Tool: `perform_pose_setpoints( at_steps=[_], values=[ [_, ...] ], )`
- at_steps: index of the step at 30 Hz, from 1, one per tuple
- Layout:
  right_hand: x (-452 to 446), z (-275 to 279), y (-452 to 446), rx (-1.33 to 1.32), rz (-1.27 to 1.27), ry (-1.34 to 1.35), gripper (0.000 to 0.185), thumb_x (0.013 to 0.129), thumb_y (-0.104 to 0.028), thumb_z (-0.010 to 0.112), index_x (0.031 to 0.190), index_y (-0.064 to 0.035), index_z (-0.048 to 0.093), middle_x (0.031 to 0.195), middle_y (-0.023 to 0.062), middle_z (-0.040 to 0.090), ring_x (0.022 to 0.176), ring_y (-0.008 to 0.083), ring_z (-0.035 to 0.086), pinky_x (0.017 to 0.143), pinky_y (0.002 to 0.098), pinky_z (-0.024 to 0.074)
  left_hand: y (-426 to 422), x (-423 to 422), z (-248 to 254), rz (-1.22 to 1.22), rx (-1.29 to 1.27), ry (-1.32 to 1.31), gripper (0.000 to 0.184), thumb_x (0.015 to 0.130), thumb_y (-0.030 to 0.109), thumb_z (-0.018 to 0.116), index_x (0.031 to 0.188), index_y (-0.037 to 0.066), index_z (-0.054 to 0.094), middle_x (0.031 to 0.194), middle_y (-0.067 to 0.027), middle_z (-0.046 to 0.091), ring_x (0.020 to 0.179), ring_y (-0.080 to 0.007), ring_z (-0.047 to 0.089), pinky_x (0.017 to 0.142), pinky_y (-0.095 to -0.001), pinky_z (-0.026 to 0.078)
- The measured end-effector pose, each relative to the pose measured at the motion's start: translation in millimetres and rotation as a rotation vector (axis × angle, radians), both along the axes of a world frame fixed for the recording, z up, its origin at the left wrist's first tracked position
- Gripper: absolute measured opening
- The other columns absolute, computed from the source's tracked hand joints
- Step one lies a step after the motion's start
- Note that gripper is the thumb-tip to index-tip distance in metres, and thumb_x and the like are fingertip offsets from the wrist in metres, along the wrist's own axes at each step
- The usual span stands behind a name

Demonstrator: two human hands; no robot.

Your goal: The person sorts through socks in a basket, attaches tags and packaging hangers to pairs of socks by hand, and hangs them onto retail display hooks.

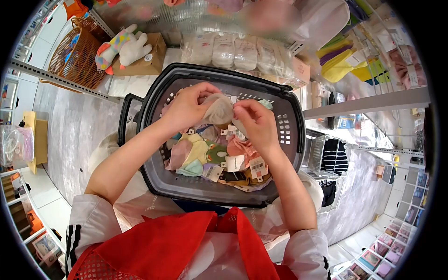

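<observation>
Above a dark grey plastic basket (pixel 161 175), my left hand (pixel 191 105) is closed on a thin, sheer beige piece of fabric (pixel 218 111), bunched up. My right hand (pixel 257 122) pinches with thumb and fingertips at the fabric's right edge. Below the hands, several small pastel cloth items lie in a heap in the basket, among them a yellow-and-pink piece (pixel 193 147) and a coral one (pixel 243 148). White price tags (pixel 257 167) hang from some of them. What kind of item the beige fabric is, I cannot tell.
Plastic-wrapped white packs (pixel 233 51) line the shelf behind the basket. A plush toy (pixel 123 49) rests by a cardboard box (pixel 151 56), with a wicker basket (pixel 77 56) at its left. Wire bins (pixel 322 156) with dark striped cloth stand at right. A metal shelf rail (pixel 368 105) juts in there.
</observation>
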State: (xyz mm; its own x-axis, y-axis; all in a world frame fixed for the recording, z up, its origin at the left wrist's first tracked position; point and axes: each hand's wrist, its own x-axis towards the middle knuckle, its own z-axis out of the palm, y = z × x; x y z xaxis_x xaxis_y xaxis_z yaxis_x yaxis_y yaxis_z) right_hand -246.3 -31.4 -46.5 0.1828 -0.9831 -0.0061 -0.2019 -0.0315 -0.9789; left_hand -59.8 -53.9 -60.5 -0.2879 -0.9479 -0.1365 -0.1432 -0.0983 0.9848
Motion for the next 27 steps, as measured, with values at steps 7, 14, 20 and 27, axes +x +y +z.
perform_pose_setpoints(
  at_steps=[7,14,20,27],
  values=[
    [-4.5,0.2,1.6,0.144,0.086,0.054,0.016,0.077,-0.006,0.057,0.089,0.003,0.055,0.069,0.0083,0.061,0.061,0.0129,0.059,0.055,0.0234,0.0455,1.6,-0.9,2.3,0.013,-0.145,-0.161,0.018,0.074,0.011,0.061,0.089,0.0,0.057,0.079,-0.0073,0.063,0.072,-0.0118,0.061,0.066,-0.0234,0.047],
    [-3.5,16.0,-2.1,0.11,-0.159,0.11,0.011,0.078,-0.001,0.054,0.088,0.0028,0.054,0.072,0.0096,0.06,0.058,0.013,0.06,0.051,0.0239,0.045,3.2,-3.3,4.4,-0.006,-0.093,-0.222,0.015,0.075,0.011,0.06,0.086,0.001,0.058,0.071,-0.0068,0.061,0.064,-0.0119,0.059,0.058,-0.0252,0.045],
    [-3.6,5.4,-4.4,-0.389,-0.109,0.182,0.013,0.074,0.003,0.057,0.086,-0.0004,0.056,0.077,0.0094,0.059,0.067,0.0183,0.06,0.06,0.0274,0.0464,8.5,-6.8,11.5,-0.087,-0.316,-0.361,0.011,0.082,0.008,0.053,0.081,-0.001,0.058,0.062,-0.0038,0.055,0.048,-0.0081,0.049,0.043,-0.0241,0.036],
    [0.1,14.1,0.9,-0.369,0.032,0.203,0.013,0.069,0.003,0.06,0.082,-0.0015,0.059,0.077,0.0093,0.059,0.069,0.0207,0.058,0.063,0.0273,0.0464,12.3,-12.8,5.1,-0.06,-0.5,-0.334,0.017,0.081,0.013,0.054,0.093,0.002,0.057,0.075,-0.0136,0.06,0.069,-0.0258,0.058,0.064,-0.0312,0.044]
  ],
)
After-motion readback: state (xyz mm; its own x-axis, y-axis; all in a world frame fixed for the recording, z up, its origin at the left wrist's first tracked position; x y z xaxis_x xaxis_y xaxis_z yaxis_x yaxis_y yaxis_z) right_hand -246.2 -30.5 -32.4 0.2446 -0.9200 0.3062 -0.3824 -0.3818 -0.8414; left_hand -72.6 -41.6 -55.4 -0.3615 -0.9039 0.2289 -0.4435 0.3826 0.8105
